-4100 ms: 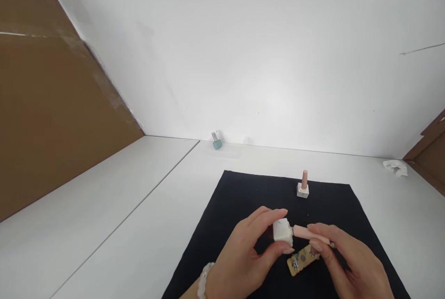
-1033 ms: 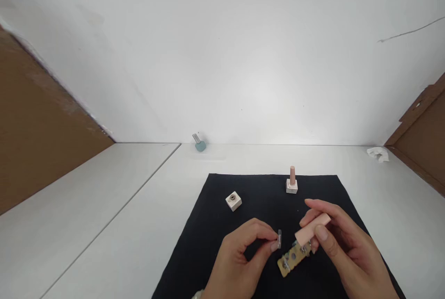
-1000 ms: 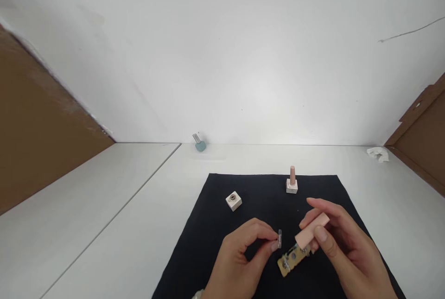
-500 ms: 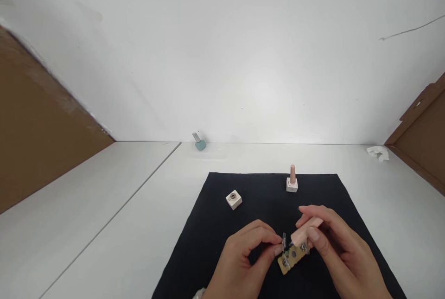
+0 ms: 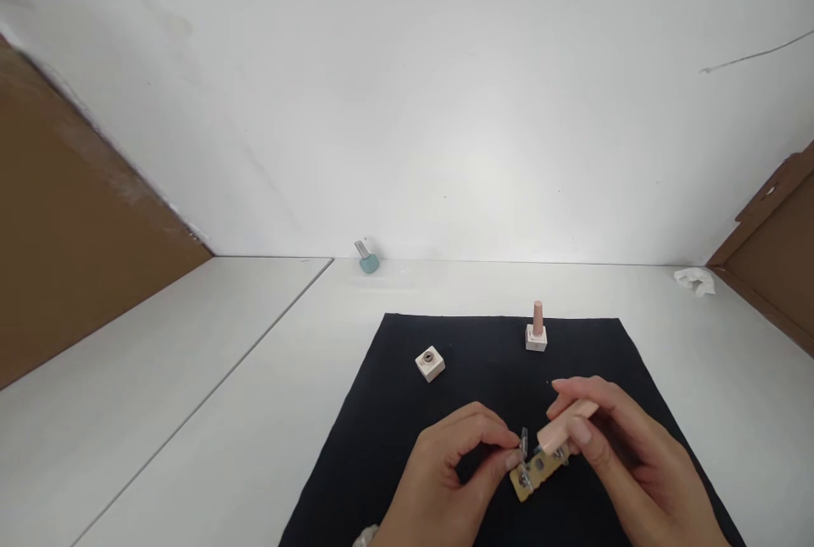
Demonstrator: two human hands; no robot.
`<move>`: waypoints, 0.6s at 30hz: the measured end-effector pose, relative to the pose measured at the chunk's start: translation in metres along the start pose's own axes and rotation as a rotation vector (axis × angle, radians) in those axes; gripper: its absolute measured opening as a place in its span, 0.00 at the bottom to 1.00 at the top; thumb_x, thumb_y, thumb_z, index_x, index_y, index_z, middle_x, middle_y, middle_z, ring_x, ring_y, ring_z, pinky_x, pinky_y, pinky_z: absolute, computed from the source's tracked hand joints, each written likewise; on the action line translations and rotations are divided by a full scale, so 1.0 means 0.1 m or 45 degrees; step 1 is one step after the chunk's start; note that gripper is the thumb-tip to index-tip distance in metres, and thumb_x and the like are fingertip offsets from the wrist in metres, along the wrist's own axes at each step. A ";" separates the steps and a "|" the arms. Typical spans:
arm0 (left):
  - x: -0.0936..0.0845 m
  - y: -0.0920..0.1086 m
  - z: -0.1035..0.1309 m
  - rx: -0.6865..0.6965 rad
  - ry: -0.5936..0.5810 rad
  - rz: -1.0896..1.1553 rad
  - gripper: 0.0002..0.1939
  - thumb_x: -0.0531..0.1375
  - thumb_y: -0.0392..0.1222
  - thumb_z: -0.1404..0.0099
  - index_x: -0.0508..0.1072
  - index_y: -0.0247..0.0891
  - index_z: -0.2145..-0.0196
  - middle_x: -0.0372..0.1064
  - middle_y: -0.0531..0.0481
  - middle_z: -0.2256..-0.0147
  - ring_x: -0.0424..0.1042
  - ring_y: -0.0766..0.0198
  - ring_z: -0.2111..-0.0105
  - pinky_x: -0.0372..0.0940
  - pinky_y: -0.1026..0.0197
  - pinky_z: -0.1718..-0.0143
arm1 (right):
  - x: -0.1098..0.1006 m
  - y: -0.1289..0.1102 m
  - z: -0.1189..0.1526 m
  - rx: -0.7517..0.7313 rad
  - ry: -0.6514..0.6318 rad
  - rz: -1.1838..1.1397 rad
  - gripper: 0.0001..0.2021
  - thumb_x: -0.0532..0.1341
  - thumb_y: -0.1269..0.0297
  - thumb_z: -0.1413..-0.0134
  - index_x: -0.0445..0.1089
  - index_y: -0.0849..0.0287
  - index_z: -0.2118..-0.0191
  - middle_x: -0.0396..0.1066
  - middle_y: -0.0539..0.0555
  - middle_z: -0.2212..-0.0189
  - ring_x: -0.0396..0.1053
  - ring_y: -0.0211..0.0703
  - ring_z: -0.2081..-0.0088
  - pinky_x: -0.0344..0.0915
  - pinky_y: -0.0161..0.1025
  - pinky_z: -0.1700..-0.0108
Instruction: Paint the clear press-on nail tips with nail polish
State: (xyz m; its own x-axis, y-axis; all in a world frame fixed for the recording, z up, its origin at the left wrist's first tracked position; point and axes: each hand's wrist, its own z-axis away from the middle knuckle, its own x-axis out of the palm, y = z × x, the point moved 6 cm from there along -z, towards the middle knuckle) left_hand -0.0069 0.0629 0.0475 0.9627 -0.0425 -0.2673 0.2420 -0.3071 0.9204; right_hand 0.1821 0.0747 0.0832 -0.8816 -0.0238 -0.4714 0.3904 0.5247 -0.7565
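My left hand pinches a small clear piece between thumb and forefinger, above one end of a yellowish strip. The strip carries small metallic or clear fittings and a dark round spot. In my right hand is a pink brush cap, tilted with its lower end toward the clear piece; the bristles are too small to make out. An open white square bottle stands on the black mat, left of centre. Farther back is a capped white bottle with a pink cap.
The black mat lies on a white table. A teal bottle leans near the back wall, and a crumpled white tissue lies at the back right. Brown cardboard panels flank both sides.
The pink cap has drawn slightly away from the clear piece, to the right. My left hand keeps its pinch on the clear piece. The whole view has shifted slightly.
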 end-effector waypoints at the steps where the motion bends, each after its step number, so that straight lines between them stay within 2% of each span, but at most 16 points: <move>1: 0.00 0.00 0.00 -0.005 -0.003 0.005 0.09 0.65 0.28 0.37 0.82 0.41 0.69 0.80 0.52 0.70 0.80 0.66 0.70 0.71 0.71 0.66 | 0.01 0.00 0.01 -0.012 -0.008 0.011 0.11 0.59 0.63 0.29 0.72 0.42 0.46 0.81 0.45 0.62 0.81 0.36 0.64 0.77 0.26 0.60; 7: 0.01 -0.02 0.03 -0.031 -0.035 0.029 0.09 0.66 0.28 0.38 0.82 0.41 0.70 0.80 0.53 0.70 0.80 0.66 0.71 0.71 0.70 0.66 | -0.05 0.07 0.03 0.048 0.174 0.151 0.09 0.58 0.61 0.28 0.71 0.44 0.47 0.82 0.47 0.56 0.82 0.38 0.57 0.78 0.27 0.57; 10: 0.00 -0.02 0.03 -0.050 -0.037 0.018 0.09 0.66 0.29 0.38 0.82 0.41 0.70 0.80 0.53 0.70 0.80 0.65 0.70 0.71 0.70 0.66 | -0.04 0.02 -0.01 0.015 0.119 0.120 0.09 0.58 0.62 0.28 0.71 0.43 0.47 0.81 0.45 0.60 0.82 0.35 0.60 0.77 0.24 0.59; 14: 0.00 0.00 0.02 -0.054 -0.043 0.009 0.09 0.65 0.29 0.36 0.83 0.41 0.70 0.80 0.51 0.70 0.80 0.65 0.70 0.71 0.70 0.66 | 0.03 -0.06 -0.01 -0.090 -0.075 0.082 0.11 0.58 0.62 0.28 0.70 0.44 0.45 0.80 0.46 0.62 0.81 0.35 0.63 0.76 0.24 0.61; 16: 0.00 0.01 0.02 -0.022 -0.050 -0.002 0.09 0.65 0.28 0.36 0.82 0.40 0.69 0.80 0.51 0.69 0.80 0.65 0.70 0.71 0.70 0.66 | 0.03 -0.05 -0.01 -0.098 -0.067 0.119 0.11 0.58 0.64 0.28 0.70 0.45 0.45 0.80 0.47 0.61 0.81 0.36 0.62 0.77 0.26 0.60; 18: 0.01 0.01 0.02 0.016 -0.067 -0.008 0.10 0.64 0.28 0.36 0.82 0.40 0.68 0.80 0.50 0.69 0.80 0.64 0.70 0.72 0.69 0.66 | 0.00 -0.03 0.00 -0.098 0.007 0.183 0.10 0.57 0.65 0.28 0.69 0.47 0.45 0.81 0.49 0.60 0.82 0.40 0.61 0.78 0.30 0.59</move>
State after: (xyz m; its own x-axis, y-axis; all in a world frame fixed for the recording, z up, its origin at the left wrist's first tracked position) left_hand -0.0056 0.0602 0.0476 0.9533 -0.0906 -0.2881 0.2461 -0.3197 0.9150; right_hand 0.1812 0.0733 0.0853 -0.8195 0.0610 -0.5698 0.4914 0.5861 -0.6442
